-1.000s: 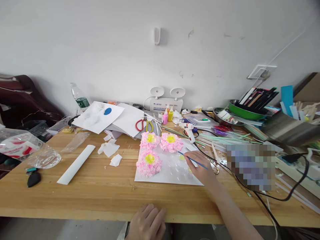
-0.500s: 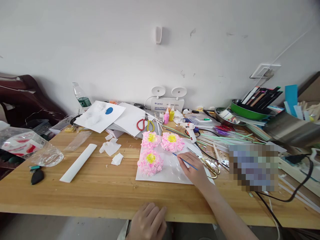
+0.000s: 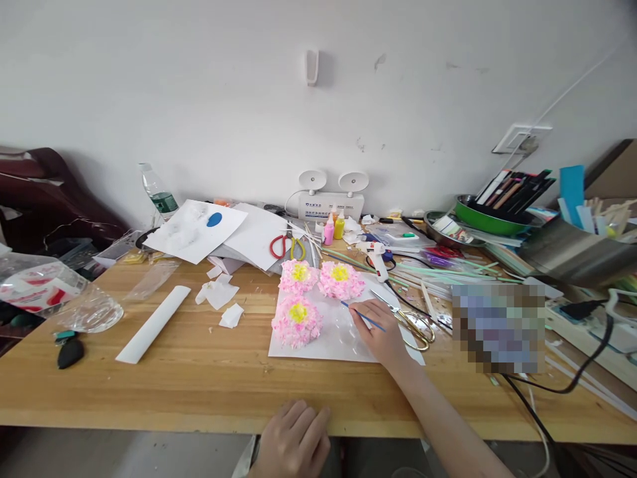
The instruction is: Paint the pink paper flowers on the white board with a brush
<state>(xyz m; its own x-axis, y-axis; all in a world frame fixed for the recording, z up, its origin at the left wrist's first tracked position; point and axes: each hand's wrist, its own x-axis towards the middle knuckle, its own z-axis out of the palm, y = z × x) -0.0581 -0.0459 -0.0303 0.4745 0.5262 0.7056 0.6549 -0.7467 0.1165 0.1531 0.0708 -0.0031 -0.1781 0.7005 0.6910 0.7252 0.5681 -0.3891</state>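
While our left hand [image 3: 294, 435] lies curled at the table's front edge [image 3: 189, 419], our right hand [image 3: 382, 334] pinches a blue stick [image 3: 368, 319] over white paper [image 3: 331, 352].

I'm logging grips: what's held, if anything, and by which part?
Right hand: thin straight blue stick, held near its far tip. Left hand: no held object visible.

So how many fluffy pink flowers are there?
3: a back-left flower, a back-right flower and a front-left flower, all on the white sheet. I see no others.
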